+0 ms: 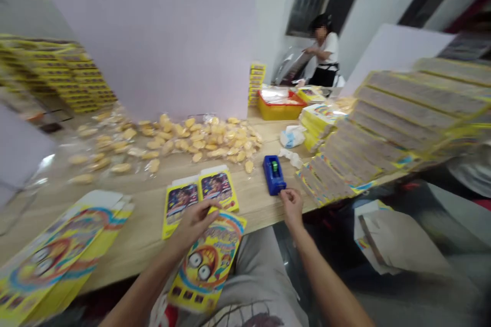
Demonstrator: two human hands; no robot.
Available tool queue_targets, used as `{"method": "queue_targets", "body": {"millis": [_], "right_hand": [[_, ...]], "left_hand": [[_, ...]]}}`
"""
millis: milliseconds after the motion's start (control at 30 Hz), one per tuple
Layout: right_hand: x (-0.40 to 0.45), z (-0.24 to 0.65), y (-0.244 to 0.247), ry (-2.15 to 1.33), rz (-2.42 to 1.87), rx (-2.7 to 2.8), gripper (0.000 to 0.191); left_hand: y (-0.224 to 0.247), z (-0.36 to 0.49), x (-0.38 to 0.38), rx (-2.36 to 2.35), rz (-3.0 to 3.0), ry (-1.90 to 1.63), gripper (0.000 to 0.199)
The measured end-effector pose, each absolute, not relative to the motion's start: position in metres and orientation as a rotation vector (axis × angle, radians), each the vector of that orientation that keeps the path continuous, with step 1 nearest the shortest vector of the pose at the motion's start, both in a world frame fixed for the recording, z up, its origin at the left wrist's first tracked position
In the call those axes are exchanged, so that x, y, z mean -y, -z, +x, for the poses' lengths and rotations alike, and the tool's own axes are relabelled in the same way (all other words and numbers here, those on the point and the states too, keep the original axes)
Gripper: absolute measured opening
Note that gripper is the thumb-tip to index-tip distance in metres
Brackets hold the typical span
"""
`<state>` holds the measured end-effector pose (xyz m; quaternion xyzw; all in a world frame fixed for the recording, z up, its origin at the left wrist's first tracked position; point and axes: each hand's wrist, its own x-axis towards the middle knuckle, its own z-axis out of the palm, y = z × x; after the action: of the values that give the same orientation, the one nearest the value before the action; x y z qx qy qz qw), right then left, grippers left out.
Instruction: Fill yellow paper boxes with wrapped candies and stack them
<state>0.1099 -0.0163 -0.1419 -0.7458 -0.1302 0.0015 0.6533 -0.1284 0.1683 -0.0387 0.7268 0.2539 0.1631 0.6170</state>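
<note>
Across the grey trousers (261,260) on the lap lies a flat yellow printed card box (205,265), its top edge under the curled fingers (203,209) of the left hand (194,225), though whether they grip it is hard to tell. The half-open, empty right hand (291,207) rests just beside a blue plastic tape dispenser (274,174), kept within easy reach at the front of the pale wooden bench (134,237), with small yellow packets in clear film (192,140) spread beyond.

Packing workshop: wooden table (130,237), stacked yellow cartons (368,133).
</note>
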Motion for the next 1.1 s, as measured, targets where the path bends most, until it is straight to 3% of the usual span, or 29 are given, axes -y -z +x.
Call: {"method": "queue_targets", "body": {"millis": [200,367,567,733,833,1100], "right_hand": [[0.031,0.094,0.111,-0.408,-1.629,0.516,0.032],[0.009,0.062,0.052,-1.119,-1.450,1.390,0.026],[-0.019,0.047,0.030,-1.062,-1.525,1.825,0.024],[-0.015,0.033,0.036,-0.856,-1.705,1.803,0.026],[-0.010,0.031,0.044,-0.903,-1.751,1.621,0.024],[-0.003,0.011,0.075,-1.768,-1.078,0.973,0.059]], "left_hand": [[0.033,-0.118,-0.175,-0.330,1.958,-0.151,0.024],[0.035,-0.111,-0.170,-0.210,1.962,0.034,0.026],[0.038,-0.111,-0.163,-0.135,1.927,0.041,0.027],[0.038,-0.116,-0.157,-0.227,1.841,0.013,0.024],[0.037,-0.120,-0.156,-0.251,1.847,0.016,0.022],[0.024,-0.127,-0.146,0.012,1.611,0.054,0.033]]}}
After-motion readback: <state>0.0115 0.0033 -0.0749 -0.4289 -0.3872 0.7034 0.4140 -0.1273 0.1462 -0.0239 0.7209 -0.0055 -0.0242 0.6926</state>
